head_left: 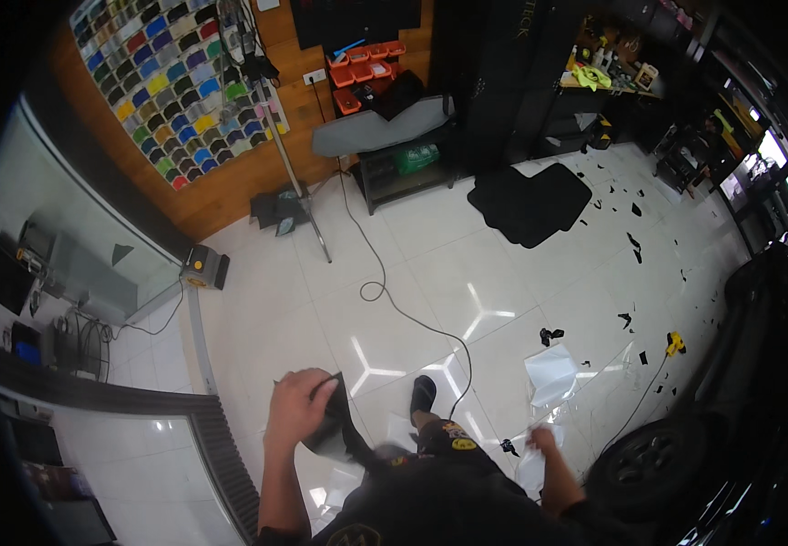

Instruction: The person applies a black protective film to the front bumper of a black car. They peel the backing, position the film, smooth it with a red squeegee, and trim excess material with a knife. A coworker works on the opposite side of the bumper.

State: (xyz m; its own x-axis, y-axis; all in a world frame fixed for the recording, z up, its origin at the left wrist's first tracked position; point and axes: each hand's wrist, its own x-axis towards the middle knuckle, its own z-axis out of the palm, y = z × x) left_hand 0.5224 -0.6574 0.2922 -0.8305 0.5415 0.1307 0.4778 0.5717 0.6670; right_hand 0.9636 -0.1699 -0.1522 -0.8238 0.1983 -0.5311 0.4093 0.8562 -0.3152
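My left hand (301, 407) is closed on the top edge of a dark, glossy sheet (332, 435), with the thumb pressed over it. The sheet hangs in a bend beside my body, its lower end running in front of my dark clothing. Over on the right, my right hand (542, 440) hangs low near the car's wheel. A white sheet (531, 473) shows just below that hand; whether the two touch is unclear. The right fingers are small and blurred, so their grip cannot be made out.
Black scraps (626, 320) and a white sheet (553, 375) litter the glossy tiles. A grey cable (385, 291) loops across the floor. The car's wheel (649, 460) borders the right. Ahead are a metal stand (298, 182), a black mat (535, 205) and a grey-topped bench (385, 135).
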